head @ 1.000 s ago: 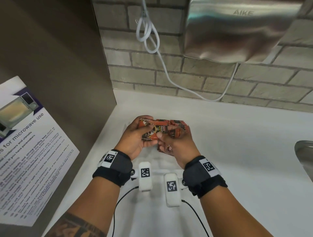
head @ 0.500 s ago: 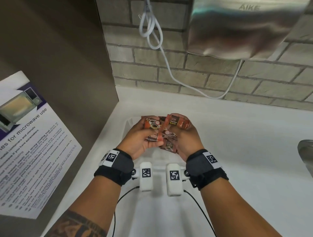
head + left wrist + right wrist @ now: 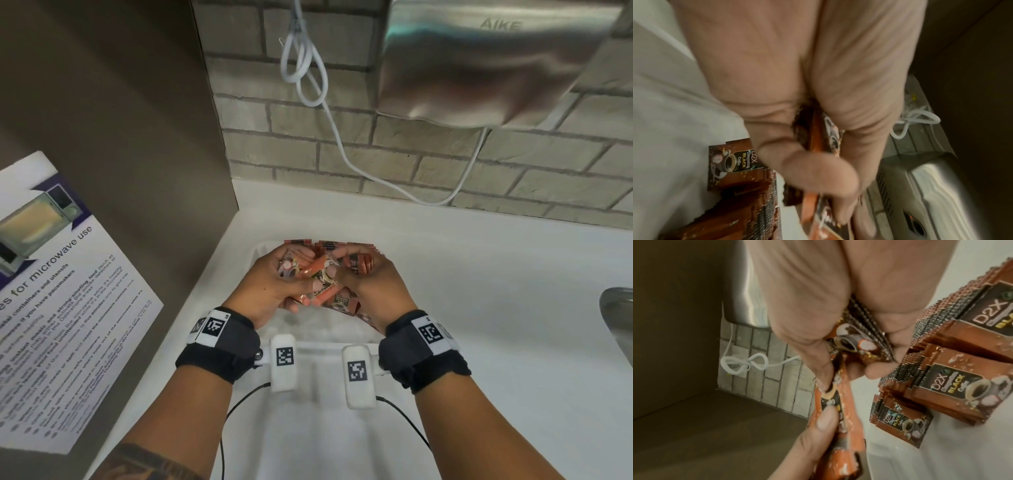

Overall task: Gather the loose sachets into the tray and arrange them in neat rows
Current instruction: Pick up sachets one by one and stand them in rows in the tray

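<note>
Currently the white tabletop [image 3: 479,308] carries one white tray [image 3: 263,247], set near the brown side panel and below the brick wall, where one steel hand dryer [image 3: 486,65] hangs. Inside the tray lies a shingled batch of brown coffee sachets [image 3: 953,386]; the exact count cannot be read, as their edges overlap. Both hands work above the tray. The left hand [image 3: 270,287] has its fingers curled round a bundle of sachets [image 3: 308,274]. The right hand [image 3: 373,284] likewise grips a few sachets, pinching their serrated ends, and the two bundles meet between the hands. The step in hand appears to be squaring up a gathered bundle before placement. The next move calls for aligning the edges, then lowering the bundle beside the batch already laid, keeping orientation consistent so that the rows stay straight.
</note>
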`<state>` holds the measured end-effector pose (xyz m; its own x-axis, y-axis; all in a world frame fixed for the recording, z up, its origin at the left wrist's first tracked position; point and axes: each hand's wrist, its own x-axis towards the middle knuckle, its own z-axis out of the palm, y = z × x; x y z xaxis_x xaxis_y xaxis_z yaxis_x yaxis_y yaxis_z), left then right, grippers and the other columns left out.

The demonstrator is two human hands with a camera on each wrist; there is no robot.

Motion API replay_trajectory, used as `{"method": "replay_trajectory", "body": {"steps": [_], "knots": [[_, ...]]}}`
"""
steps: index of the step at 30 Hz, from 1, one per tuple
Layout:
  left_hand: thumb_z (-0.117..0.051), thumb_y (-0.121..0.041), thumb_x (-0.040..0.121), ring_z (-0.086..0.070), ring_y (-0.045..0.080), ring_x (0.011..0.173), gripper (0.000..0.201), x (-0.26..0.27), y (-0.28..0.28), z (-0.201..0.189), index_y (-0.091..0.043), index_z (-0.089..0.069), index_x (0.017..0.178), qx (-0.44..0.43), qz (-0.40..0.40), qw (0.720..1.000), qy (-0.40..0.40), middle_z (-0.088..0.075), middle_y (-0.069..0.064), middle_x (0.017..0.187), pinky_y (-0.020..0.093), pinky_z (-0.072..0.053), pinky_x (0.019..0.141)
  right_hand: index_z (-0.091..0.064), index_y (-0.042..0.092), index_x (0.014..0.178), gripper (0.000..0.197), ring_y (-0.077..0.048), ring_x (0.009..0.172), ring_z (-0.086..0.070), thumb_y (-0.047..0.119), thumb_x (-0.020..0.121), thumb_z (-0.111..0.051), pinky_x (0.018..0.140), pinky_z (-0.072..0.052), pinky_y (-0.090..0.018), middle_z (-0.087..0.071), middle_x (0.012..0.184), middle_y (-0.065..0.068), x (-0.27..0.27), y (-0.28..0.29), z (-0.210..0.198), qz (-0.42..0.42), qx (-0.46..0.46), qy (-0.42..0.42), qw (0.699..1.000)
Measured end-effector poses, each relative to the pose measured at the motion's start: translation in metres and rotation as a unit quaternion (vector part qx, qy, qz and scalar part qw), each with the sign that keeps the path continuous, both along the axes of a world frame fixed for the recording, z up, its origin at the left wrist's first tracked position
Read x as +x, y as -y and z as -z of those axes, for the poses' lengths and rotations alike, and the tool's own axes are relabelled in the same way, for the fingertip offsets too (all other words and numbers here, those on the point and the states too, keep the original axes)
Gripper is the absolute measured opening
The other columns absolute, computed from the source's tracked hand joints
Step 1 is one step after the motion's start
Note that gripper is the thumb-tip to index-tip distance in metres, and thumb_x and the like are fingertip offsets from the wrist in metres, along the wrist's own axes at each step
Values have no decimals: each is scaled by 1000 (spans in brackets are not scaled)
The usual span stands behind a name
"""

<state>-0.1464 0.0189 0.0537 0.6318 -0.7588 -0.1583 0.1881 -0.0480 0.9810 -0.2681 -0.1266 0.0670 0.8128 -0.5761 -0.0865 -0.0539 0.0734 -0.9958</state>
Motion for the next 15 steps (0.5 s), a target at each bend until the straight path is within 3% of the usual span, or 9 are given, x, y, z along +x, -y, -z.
{"method": "replay_trajectory", "body": {"steps": [2,3,5,8,12,15], "knots": [[-87,-2,71,-62,19,66,50,5,-3,0,-18,-64,112,-20,-37,999,-20,-71,5,95,19,-35,41,-64,7,111,29,-32,68,-61,-1,85,-75,57,-55,-32,-71,89,-19,-4,2,2,-14,23,-18,999],[-86,0,71,-60,19,67,49,8,-3,0,-18,-64,111,-27,-48,998,-24,-71,6,95,18,-31,40,-63,9,114,33,-31,68,-59,-2,84,-74,58,-55,-30,-69,92,-21,-6,2,3,-32,41,-33,998],[-84,2,74,-60,20,66,46,10,-3,-3,-18,-64,109,-25,-52,998,-12,-71,8,96,18,-27,40,-62,16,116,41,-28,78,-67,0,81,-77,70,-60,-36,-71,105,-19,-9,3,5,-88,46,-82,992],[-86,0,73,-60,14,60,43,8,1,-12,-20,-66,106,-3,-15,999,34,-74,5,93,18,-26,42,-62,20,117,48,-25,92,-71,2,76,-82,87,-60,-45,-74,108,-12,-9,3,5,-155,22,-140,978],[-89,-5,71,-59,13,60,42,3,6,-17,-20,-68,104,8,38,997,70,-74,8,93,19,-34,41,-63,10,122,60,-34,107,-69,12,68,-88,98,-52,-57,-73,112,-14,-4,-4,0,-167,31,-112,979],[-82,-9,81,-64,18,66,37,1,7,-19,-16,-65,113,1,37,997,61,-76,8,101,22,-43,43,-59,5,126,51,-43,108,-67,4,79,-79,99,-50,-60,-70,114,-23,-8,-6,-1,-156,87,-76,981]]}}
